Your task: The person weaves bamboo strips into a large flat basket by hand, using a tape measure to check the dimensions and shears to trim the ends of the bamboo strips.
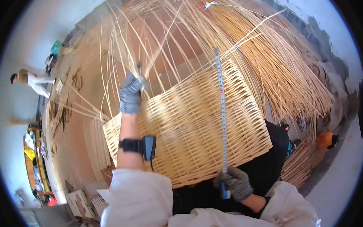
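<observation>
A woven rattan panel (pixel 190 133) lies across my lap, long loose canes (pixel 159 42) fanning from its far edge. My left hand (pixel 131 93), in a grey glove, is closed at that edge among the upright canes; what it grips is blurred. My right hand (pixel 234 183), also gloved, grips a blue tape measure case (pixel 225 191) at the near edge. The extended tape (pixel 223 112) runs up over the panel's right side, beyond its far edge.
Long bundles of canes (pixel 268 70) lie at the right, with shorter sticks (pixel 297 165) and an orange container (pixel 326 140) nearer. At the far left are a person (pixel 36 80) and a wooden shelf (pixel 31 170) with items. Walls border both sides.
</observation>
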Action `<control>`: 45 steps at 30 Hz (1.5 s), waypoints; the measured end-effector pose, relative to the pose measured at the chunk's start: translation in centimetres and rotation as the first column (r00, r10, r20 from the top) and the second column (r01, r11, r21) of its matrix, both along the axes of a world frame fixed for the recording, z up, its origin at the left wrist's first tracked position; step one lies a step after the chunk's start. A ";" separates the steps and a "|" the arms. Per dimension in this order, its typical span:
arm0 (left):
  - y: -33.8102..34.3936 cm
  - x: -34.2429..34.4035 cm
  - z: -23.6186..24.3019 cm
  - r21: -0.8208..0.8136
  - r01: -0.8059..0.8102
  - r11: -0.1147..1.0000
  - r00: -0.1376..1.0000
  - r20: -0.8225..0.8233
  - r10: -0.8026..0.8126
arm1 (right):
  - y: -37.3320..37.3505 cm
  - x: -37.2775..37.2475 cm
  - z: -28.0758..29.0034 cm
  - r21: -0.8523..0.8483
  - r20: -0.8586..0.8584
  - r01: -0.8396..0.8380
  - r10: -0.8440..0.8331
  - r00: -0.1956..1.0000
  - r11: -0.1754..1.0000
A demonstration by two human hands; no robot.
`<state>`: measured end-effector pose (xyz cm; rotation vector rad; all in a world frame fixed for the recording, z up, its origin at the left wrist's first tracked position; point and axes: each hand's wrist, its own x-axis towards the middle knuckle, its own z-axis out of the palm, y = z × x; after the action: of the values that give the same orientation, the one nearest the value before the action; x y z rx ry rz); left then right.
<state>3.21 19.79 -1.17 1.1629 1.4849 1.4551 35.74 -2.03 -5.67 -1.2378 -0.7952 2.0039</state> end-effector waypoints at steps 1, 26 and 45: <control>0.5 0.8 0.2 0.008 0.037 0.999 0.993 -0.109 -0.036 | 0.6 0.8 -0.2 0.025 0.008 0.019 -0.019 1.000 1.000; 11.0 15.5 -0.5 -0.574 -0.003 0.819 0.325 -0.775 -0.542 | 1.5 8.4 1.0 -0.196 0.116 0.023 0.000 0.993 0.980; 9.5 10.9 0.0 -0.594 0.279 0.755 0.681 -0.432 -0.591 | 2.7 7.0 1.7 -0.168 0.187 -0.025 0.057 0.981 0.985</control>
<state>14.15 29.32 -1.17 1.5930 1.6626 0.3112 42.74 0.62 -3.98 -1.5398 -0.7623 2.0393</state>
